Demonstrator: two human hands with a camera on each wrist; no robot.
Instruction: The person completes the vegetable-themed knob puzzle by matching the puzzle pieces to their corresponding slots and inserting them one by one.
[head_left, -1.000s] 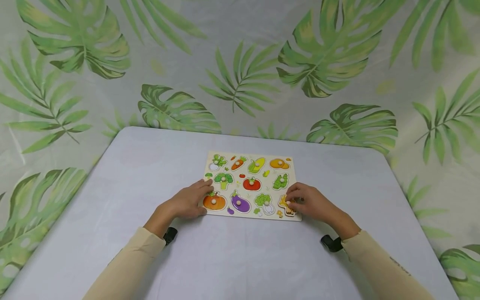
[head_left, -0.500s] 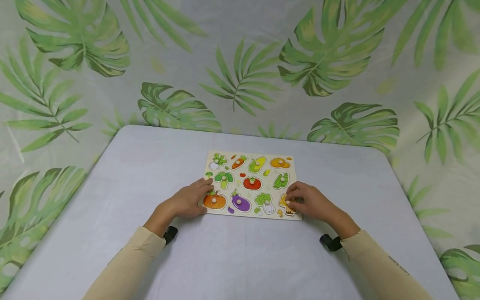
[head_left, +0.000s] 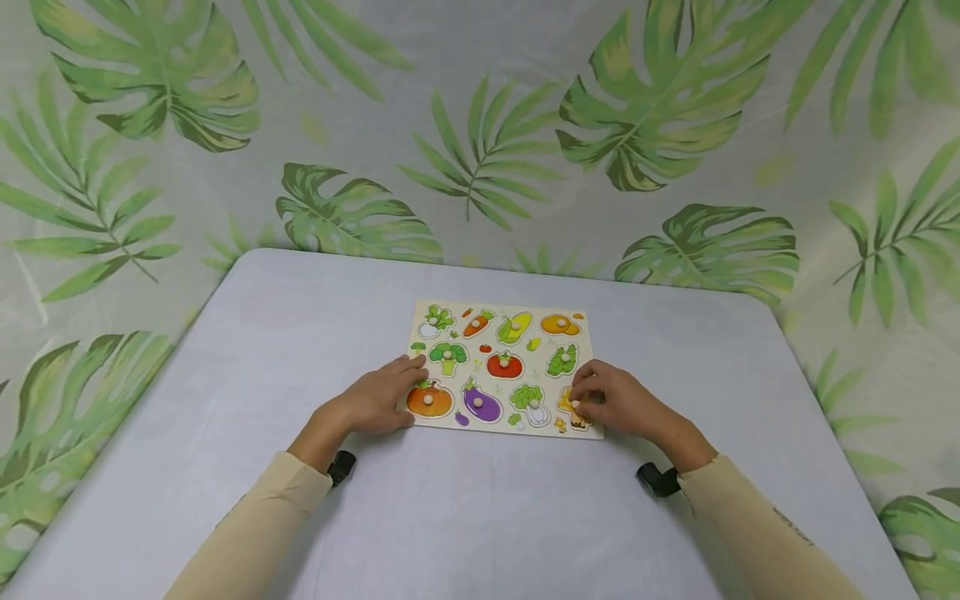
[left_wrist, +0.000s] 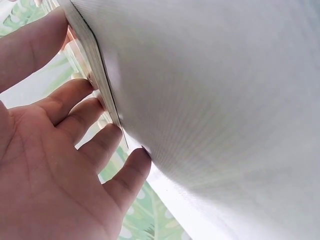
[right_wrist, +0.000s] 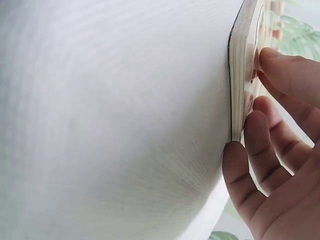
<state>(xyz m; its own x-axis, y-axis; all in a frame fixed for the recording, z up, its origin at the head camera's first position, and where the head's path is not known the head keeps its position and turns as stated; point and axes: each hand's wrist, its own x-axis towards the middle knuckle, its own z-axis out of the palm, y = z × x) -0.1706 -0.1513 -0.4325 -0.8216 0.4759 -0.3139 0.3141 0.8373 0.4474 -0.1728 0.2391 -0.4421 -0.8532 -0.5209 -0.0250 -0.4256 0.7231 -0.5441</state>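
Observation:
A wooden peg puzzle board [head_left: 480, 383] lies flat on the table, its knobbed vegetable pieces sitting in their slots. In the head view my right hand [head_left: 626, 404] is at the lower right corner, where thumb and fingers pinch the knob of a yellow-and-brown puzzle piece [head_left: 580, 422]. Part of that piece is hidden by the fingers. My left hand [head_left: 378, 398] rests against the board's left side, thumb near the bottom corner beside the pumpkin piece [head_left: 438, 406]. The left wrist view shows the fingers [left_wrist: 112, 140] fairly extended along the board's edge [left_wrist: 97, 65].
A white cloth covers the table [head_left: 480, 517]. Behind it hangs a leaf-patterned curtain [head_left: 495, 233]. Eggplant [head_left: 491, 410], cabbage [head_left: 525, 396], tomato [head_left: 513, 367] and broccoli [head_left: 448, 367] pieces are among those on the board. Dark wrist cameras [head_left: 657, 481] sit on both wrists.
The yellow-and-brown piece seems to lie slightly flatter in its slot, with less dark edge showing. Both hands stay almost in place, and the view has shifted very slightly.

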